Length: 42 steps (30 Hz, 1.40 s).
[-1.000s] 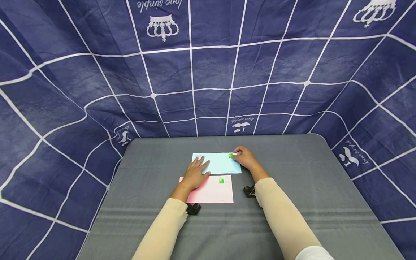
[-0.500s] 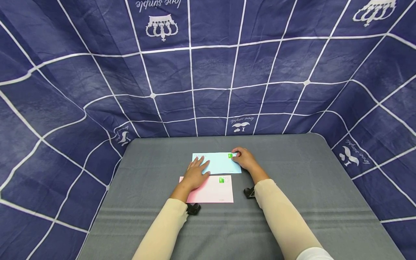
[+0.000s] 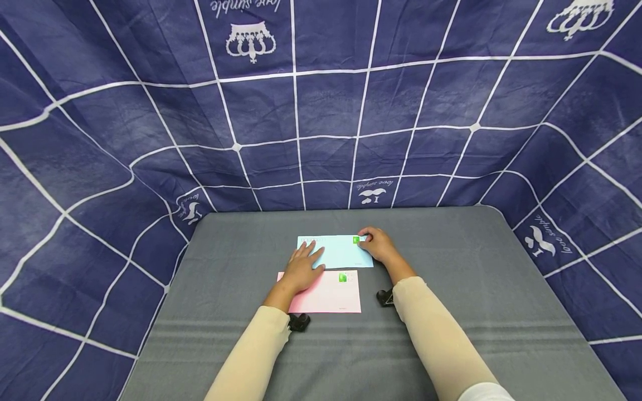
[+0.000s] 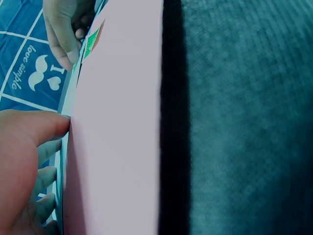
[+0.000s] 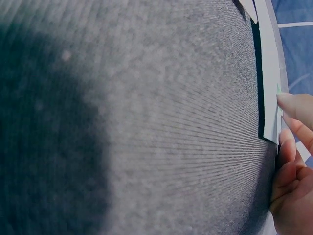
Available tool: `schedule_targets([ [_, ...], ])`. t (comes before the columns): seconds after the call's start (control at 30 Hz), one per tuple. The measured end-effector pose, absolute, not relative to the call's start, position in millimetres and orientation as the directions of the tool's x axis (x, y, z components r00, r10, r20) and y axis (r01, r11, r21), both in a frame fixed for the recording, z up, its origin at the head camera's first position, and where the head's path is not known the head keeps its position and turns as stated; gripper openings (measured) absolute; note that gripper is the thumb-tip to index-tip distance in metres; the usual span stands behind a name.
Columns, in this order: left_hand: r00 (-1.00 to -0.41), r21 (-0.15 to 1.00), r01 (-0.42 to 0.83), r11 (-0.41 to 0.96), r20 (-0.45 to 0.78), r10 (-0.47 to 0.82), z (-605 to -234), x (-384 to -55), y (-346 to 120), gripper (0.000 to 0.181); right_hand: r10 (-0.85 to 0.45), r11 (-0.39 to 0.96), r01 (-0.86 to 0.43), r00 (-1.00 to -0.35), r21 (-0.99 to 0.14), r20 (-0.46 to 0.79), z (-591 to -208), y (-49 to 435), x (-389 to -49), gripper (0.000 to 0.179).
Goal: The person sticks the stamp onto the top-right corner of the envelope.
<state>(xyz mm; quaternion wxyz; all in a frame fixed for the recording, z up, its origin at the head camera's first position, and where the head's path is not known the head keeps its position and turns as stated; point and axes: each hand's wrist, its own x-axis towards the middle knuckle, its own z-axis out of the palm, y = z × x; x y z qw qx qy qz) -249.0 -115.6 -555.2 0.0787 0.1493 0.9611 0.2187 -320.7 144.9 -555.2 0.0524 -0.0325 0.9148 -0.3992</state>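
A pale blue envelope (image 3: 341, 253) lies flat, with a small green stamp (image 3: 356, 240) at its top right corner. My right hand (image 3: 378, 244) has its fingers curled at that corner, thumb and index finger pinching at the stamp's edge. In the right wrist view the thumb (image 5: 292, 104) touches a sliver of green on the envelope. My left hand (image 3: 301, 271) rests with fingers spread across the blue envelope's left part, its palm over a pink envelope (image 3: 326, 298) nearer me. The pink envelope carries its own green stamp (image 3: 343, 277); its left side is partly hidden by the hand.
Both envelopes lie on a grey cloth-covered table (image 3: 225, 345). A blue curtain (image 3: 321, 106) with white lines rises behind it and along both sides. Black wrist-camera mounts (image 3: 299, 322) sit under the sleeves.
The right index finger has shifted slightly left at the stamp over the last second. The left hand and both envelopes stay in place.
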Motion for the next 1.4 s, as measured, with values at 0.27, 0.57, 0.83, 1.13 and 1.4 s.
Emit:
schedule_targets([
  [0.27, -0.944, 0.447, 0.254, 0.858, -0.079, 0.321, -555, -248, -116, 0.057, -0.067, 0.634, 0.023, -0.994, -0.773, -0.085, -557, 148, -321, 0.028],
  [0.57, -0.948, 0.463, 0.245, 0.852, -0.069, 0.310, -554, -249, -114, 0.057, -0.049, 0.608, 0.037, -0.995, -0.793, -0.084, -556, 151, -317, 0.031],
  [0.83, -0.973, 0.479, 0.175, 0.860, -0.050, 0.226, -553, -251, -109, 0.060, -0.040, 0.532, 0.057, -0.995, -0.845, -0.092, -555, 151, -313, 0.031],
  [1.13, -0.987, 0.521, 0.137, 0.843, 0.000, 0.161, -551, -252, -105, 0.052, -0.082, 0.359, 0.080, -0.990, -0.930, -0.116, -557, 158, -312, 0.035],
  [1.4, -0.989, 0.605, 0.147, 0.783, 0.099, 0.109, -546, -251, -110, 0.041, -0.125, 0.272, 0.070, -0.986, -0.960, -0.107, -546, 164, -301, 0.029],
])
